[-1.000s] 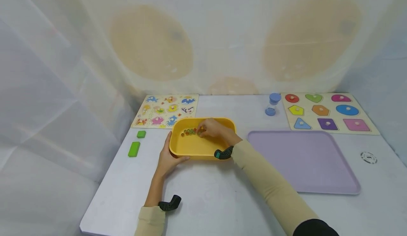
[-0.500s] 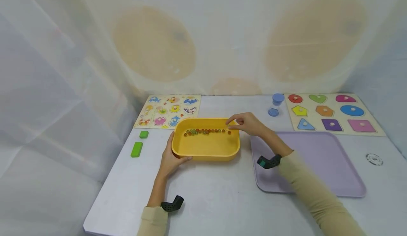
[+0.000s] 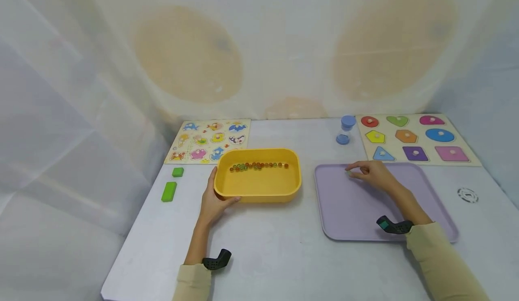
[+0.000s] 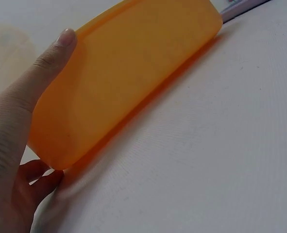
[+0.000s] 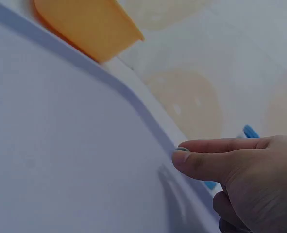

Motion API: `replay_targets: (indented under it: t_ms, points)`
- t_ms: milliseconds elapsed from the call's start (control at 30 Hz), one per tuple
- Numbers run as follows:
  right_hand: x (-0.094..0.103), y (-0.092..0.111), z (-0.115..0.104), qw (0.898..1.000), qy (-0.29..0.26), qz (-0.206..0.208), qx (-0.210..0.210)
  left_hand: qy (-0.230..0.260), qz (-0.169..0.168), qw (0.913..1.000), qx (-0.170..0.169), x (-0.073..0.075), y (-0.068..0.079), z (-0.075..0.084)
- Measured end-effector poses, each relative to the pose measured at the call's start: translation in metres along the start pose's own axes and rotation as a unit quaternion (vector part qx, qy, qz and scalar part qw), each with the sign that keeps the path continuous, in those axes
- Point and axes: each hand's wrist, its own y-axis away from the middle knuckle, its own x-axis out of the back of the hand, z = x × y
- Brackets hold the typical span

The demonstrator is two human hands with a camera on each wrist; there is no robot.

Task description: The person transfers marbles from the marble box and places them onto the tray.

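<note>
My left hand [image 3: 212, 205] grips the left front corner of a yellow plastic bin [image 3: 259, 199]. The left wrist view has the thumb [image 4: 60, 48] along the bin's wall and two fingertips near its bottom corner. Inside, toward the back wall, several red, amber and green marbles [image 3: 286, 166] lie in an uneven row. My right hand [image 3: 376, 175] pinches one greenish marble [image 5: 182, 149] between thumb and index finger. It hovers over the back left part of a lilac tray [image 3: 348, 215], which shows no marbles on its visible surface.
Behind the bin on the left lies a sea-animal puzzle board [image 3: 207, 141]; a shape puzzle board [image 3: 389, 139] lies at the back right. A small blue-capped sand timer [image 3: 345, 129] stands beside it. Two green blocks [image 3: 169, 191] sit at left, and a round chip [image 3: 468, 195] at right.
My right hand has lifted from the marbles in the yellow bin and moved right, over the lilac tray, carrying a greenish marble. My left hand keeps its grip on the bin.
</note>
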Motion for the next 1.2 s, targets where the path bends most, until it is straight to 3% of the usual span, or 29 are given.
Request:
replay_targets:
  t_ms: [133, 300, 567, 900, 1067, 1200]
  points:
    - [-0.002, 0.005, 0.01, 1.0, -0.008, -0.006, -0.015, -0.001, -0.002, 1.0, 0.0, 0.0, 0.0, 0.001]
    - [-0.005, 0.007, 0.014, 1.0, -0.009, 0.005, -0.004, 0.009, -0.003, 1.0, 0.001, 0.0, 0.001, 0.001]
    - [-0.004, 0.002, 0.0, 0.999, -0.003, 0.037, 0.032, 0.005, -0.006, 1.0, 0.005, 0.001, 0.001, 0.0]
    - [-0.01, -0.026, -0.052, 0.992, -0.053, 0.069, 0.09, 0.001, -0.001, 0.9999, 0.011, 0.0, 0.001, -0.001]
    - [-0.019, -0.046, -0.096, 0.988, -0.066, 0.071, 0.12, 0.006, -0.007, 0.9997, 0.024, 0.001, 0.001, 0.0]
    - [-0.031, -0.07, -0.136, 0.982, -0.071, 0.044, 0.168, 0.015, -0.013, 0.9997, 0.017, 0.004, 0.004, 0.013]
